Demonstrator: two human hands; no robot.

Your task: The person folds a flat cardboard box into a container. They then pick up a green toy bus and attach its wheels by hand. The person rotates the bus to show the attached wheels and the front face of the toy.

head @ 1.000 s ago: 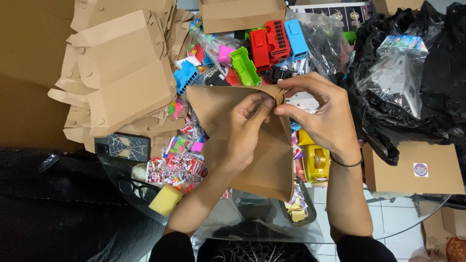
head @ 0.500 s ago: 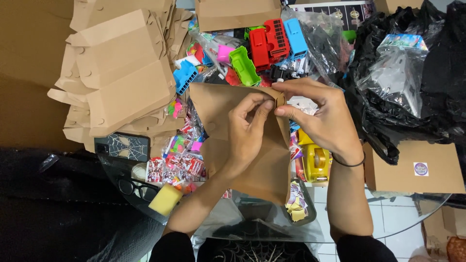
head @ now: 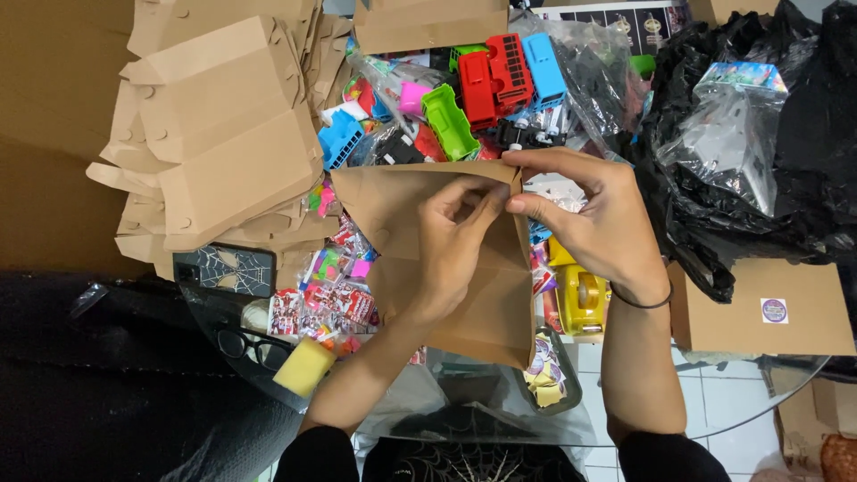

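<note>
Right now both my hands meet at the far edge of the flat brown cardboard piece [head: 464, 268]: left hand [head: 455, 245] pressing its face, right hand [head: 594, 223] pinching the top-right corner; its long axis runs near to far.

We see a round glass table [head: 786, 379], its clear edge curving over a white tiled floor [head: 732, 419]. On it, at the far left, lies a stack of flat brown cardboard boxes [head: 214, 143] with folded flaps. Just beside it at the middle lie bright plastic toy crates [head: 486, 85] in red, green, blue and pink, partly under a clear plastic bag [head: 589, 62]. At the right a heap of black plastic bags [head: 803, 196] touches a closed brown box [head: 759, 312] with a round sticker. Nearer us lie small colourful packets [head: 326, 299], a yellow sponge [head: 305, 366], black glasses [head: 245, 344], a dark phone case [head: 223, 268] and a yellow tape dispenser [head: 580, 299].
</note>
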